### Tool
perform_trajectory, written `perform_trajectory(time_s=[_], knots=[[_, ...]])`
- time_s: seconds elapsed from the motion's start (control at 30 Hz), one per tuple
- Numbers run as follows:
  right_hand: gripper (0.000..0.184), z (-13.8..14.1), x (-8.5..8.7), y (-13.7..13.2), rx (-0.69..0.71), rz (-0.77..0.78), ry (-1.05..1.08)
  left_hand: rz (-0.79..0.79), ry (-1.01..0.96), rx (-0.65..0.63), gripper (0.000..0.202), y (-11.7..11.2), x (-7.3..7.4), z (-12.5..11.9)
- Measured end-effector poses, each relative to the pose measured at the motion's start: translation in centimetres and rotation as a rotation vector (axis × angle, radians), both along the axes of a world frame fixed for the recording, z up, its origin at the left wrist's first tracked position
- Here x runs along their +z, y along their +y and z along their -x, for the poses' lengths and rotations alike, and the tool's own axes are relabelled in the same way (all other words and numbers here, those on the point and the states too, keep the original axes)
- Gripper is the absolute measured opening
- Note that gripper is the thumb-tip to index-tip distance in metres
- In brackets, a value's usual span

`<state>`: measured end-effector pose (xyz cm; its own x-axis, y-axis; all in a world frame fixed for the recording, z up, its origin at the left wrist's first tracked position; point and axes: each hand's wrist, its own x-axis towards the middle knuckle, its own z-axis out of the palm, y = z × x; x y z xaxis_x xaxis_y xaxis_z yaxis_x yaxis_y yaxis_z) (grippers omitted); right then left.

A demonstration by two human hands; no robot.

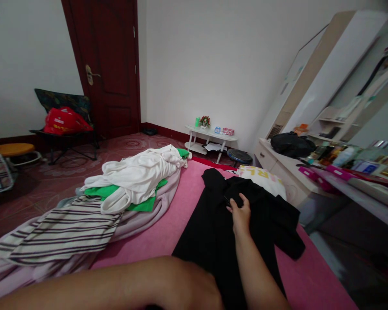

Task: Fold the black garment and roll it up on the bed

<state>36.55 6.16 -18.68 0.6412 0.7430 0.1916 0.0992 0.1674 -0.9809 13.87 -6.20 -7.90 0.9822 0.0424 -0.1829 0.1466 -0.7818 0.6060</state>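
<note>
A black short-sleeved garment (220, 232) lies spread on the pink bed cover (151, 243) in front of me. My right hand (240, 213) is on its upper part, thumb and a finger closed at a fold of the dark cloth while another finger stands apart. A small dark glint shows at these fingertips, too small to name. Low in the picture, my left hand (194, 284) is bent over the garment's lower part. Its fingers are hidden beneath the hand and past the frame edge.
To the left lie a heap of white clothing (142, 172), a green cloth (145, 203) and a striped garment (67, 230) on a pale blanket (163, 202). A white printed garment (261, 178) lies beyond the black one. A cluttered dresser (271, 161) stands right.
</note>
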Motion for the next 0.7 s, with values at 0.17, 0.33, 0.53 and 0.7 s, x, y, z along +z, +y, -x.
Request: perform_trajectory(time_s=[0.17, 0.33, 0.53, 0.7], knots=[[0.058, -0.4, 0.8, -0.8, 0.003, 0.184, -0.374, -0.168, -0.443, 0.750, 0.030, 6.7, -2.4, -4.1], [0.040, -1.5, 4.1, -1.5, -0.069, 0.005, -0.379, -0.287, -0.473, 1.079, 0.043, 11.7, -7.7, -4.9], [0.035, -3.5, 7.9, -1.7, -0.429, -0.496, -0.089, -0.343, -0.468, 1.020, 0.040, 12.1, -9.8, -4.8], [0.050, -2.3, 6.0, -1.3, -0.068, -0.042, -0.413, -0.239, -0.531, 1.051, 0.034, 12.4, -9.8, -4.4]])
